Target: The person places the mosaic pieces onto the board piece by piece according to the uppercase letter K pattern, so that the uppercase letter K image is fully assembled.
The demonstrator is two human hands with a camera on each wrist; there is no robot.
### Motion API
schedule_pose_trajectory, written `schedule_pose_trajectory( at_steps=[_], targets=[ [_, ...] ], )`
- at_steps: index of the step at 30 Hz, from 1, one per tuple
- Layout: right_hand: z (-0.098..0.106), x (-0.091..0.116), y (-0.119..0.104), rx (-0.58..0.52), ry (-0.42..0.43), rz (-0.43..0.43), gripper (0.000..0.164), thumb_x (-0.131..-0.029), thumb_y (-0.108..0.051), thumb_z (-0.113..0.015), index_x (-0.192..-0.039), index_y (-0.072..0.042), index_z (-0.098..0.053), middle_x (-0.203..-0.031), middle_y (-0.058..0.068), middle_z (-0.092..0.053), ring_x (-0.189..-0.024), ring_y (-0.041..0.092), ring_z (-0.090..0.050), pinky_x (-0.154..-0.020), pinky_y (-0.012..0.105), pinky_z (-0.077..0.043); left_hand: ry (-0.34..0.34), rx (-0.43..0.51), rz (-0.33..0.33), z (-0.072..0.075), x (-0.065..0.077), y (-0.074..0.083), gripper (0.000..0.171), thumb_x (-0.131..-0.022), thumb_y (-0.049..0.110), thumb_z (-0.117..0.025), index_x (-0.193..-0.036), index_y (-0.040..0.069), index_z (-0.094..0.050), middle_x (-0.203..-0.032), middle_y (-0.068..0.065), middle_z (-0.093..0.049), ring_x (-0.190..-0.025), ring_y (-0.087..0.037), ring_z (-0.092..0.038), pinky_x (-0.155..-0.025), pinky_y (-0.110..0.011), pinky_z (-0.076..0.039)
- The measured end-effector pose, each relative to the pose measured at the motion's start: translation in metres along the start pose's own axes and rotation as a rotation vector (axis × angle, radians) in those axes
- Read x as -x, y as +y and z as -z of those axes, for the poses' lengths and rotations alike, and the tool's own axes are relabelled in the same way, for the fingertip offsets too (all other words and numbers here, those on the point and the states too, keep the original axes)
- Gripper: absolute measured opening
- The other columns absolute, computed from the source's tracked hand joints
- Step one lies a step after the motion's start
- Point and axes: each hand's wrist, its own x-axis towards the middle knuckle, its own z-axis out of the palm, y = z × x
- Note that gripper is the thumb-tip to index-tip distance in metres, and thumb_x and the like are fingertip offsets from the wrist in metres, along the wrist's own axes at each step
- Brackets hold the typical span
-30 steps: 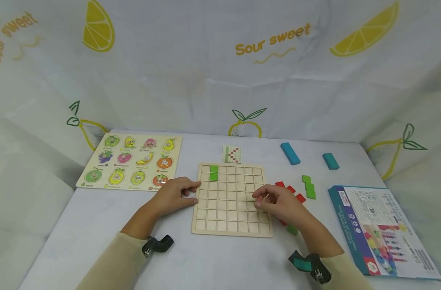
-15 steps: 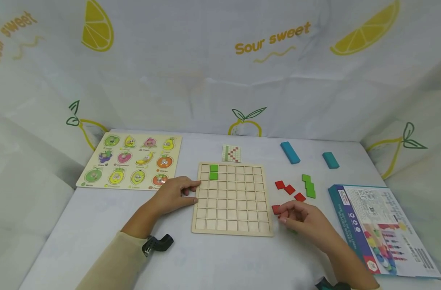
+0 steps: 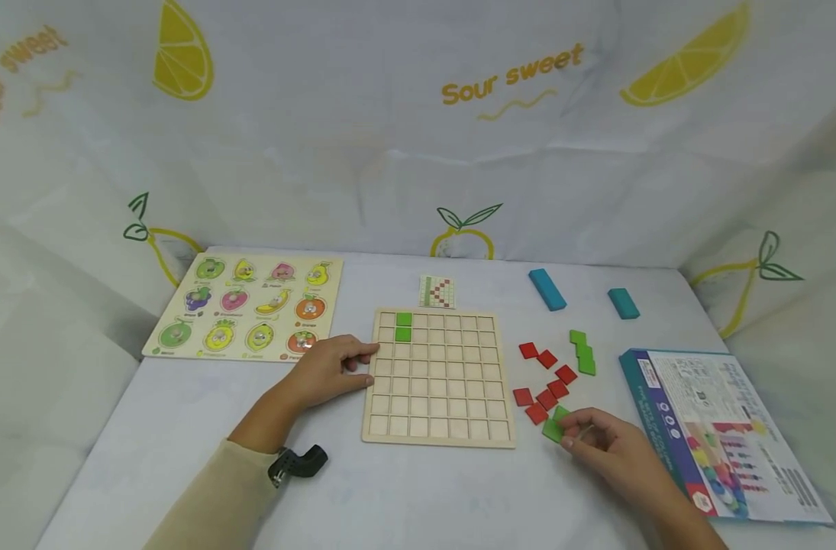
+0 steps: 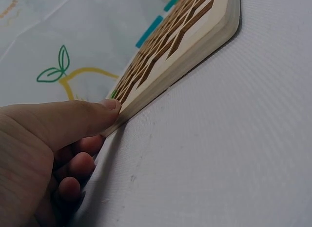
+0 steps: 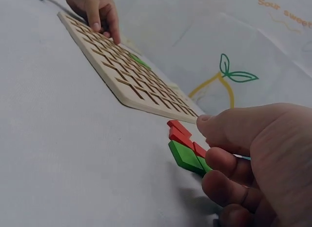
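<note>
A wooden grid board (image 3: 440, 441) lies mid-table, with two green square tiles (image 3: 403, 334) in its second column from the left. My left hand (image 3: 330, 370) touches the board's left edge with thumb and index finger, the other fingers bent under. To the right of the board, my right hand (image 3: 610, 452) is at a pair of loose green tiles (image 3: 552, 431), fingers loosely bent and thumb apart from them. In the right wrist view the fingers partly hide the green tiles (image 5: 184, 156). Several red square tiles (image 3: 547, 399) lie just beyond that hand.
A small pattern card (image 3: 437, 292) lies behind the board. More green tiles (image 3: 585, 360) sit at the right, near a box (image 3: 734, 435). Two blue blocks (image 3: 547, 290) stand farther back. A fruit puzzle board (image 3: 246, 305) occupies the left, before a fabric backdrop (image 3: 363, 153).
My right hand has moved from over the board's right side, across the red tiles, to the loose green tiles nearer me. The left hand and the board have stayed in place.
</note>
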Motion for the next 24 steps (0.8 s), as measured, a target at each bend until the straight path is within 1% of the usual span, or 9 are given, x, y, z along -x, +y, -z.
schedule_pose_trajectory(
  at_steps=[3, 6, 12, 18, 24],
  targets=[
    [-0.002, 0.0, 0.003, -0.003, 0.036, -0.005, 0.033, -0.096, -0.022, -0.083, -0.124, -0.008, -0.074, -0.101, 0.005, -0.069, -0.082, 0.022, -0.06, -0.066, 0.026, -0.054, 0.0, 0.0, 0.0, 0.0, 0.0, 0.0, 0.055, -0.089, 0.023, -0.09, -0.14, 0.014, -0.073, -0.099, 0.013, -0.063, -0.084, -0.008, -0.055, -0.071, -0.026, -0.047],
    [-0.005, 0.0, 0.004, -0.008, 0.068, -0.006, 0.032, -0.096, -0.021, -0.082, -0.125, -0.008, -0.074, -0.1, 0.005, -0.067, -0.082, 0.022, -0.059, -0.065, 0.025, -0.052, 0.002, 0.006, -0.014, -0.001, 0.0, 0.0, 0.055, -0.089, 0.022, -0.09, -0.14, 0.013, -0.073, -0.098, 0.012, -0.063, -0.085, -0.009, -0.054, -0.071, -0.026, -0.047],
    [-0.01, -0.001, 0.001, 0.017, 0.078, -0.017, 0.032, -0.096, -0.022, -0.082, -0.125, -0.011, -0.075, -0.097, 0.005, -0.065, -0.08, 0.022, -0.058, -0.062, 0.026, -0.049, 0.007, 0.006, -0.017, -0.001, 0.0, 0.001, 0.054, -0.089, 0.021, -0.09, -0.139, 0.013, -0.073, -0.098, 0.012, -0.062, -0.085, -0.008, -0.054, -0.072, -0.027, -0.047],
    [-0.014, -0.002, 0.0, 0.095, 0.096, 0.03, 0.032, -0.093, -0.02, -0.085, -0.123, -0.013, -0.076, -0.089, 0.004, -0.061, -0.077, 0.021, -0.057, -0.06, 0.025, -0.047, 0.003, 0.008, -0.007, -0.001, 0.001, 0.0, 0.054, -0.089, 0.022, -0.09, -0.139, 0.014, -0.074, -0.098, 0.013, -0.062, -0.085, -0.008, -0.054, -0.071, -0.026, -0.047],
    [-0.012, -0.001, 0.0, 0.127, 0.081, 0.071, 0.036, -0.091, -0.017, -0.087, -0.125, -0.014, -0.078, -0.085, 0.003, -0.058, -0.077, 0.02, -0.057, -0.06, 0.024, -0.047, 0.01, 0.021, -0.015, -0.001, 0.001, 0.0, 0.054, -0.089, 0.021, -0.09, -0.139, 0.013, -0.074, -0.098, 0.013, -0.063, -0.085, -0.009, -0.054, -0.071, -0.026, -0.047]
  ],
)
